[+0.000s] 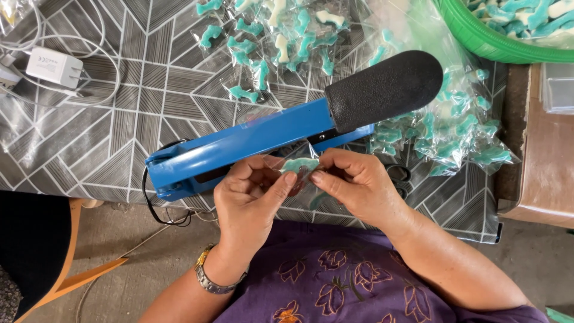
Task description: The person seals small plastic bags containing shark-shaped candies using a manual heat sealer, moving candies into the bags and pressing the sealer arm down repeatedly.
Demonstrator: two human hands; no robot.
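My left hand [248, 200] and my right hand [353, 182] pinch a small clear plastic bag [299, 166] between thumbs and fingers; a teal and white candy piece lies inside it. The bag sits just in front of a blue heat sealer [239, 146] with a black foam handle [382, 90], whose arm is raised. The sealer lies across the near edge of a table covered with a grey geometric-patterned cloth [119, 119]. A metal watch is on my left wrist.
Several sealed clear bags of teal and white candies [281, 42] lie behind the sealer, with a pile [454, 125] at the right. A green basket [508, 36] of loose candies stands at the top right. A white charger with cable [54, 66] is at the left. A brown box [550, 161] is at the right.
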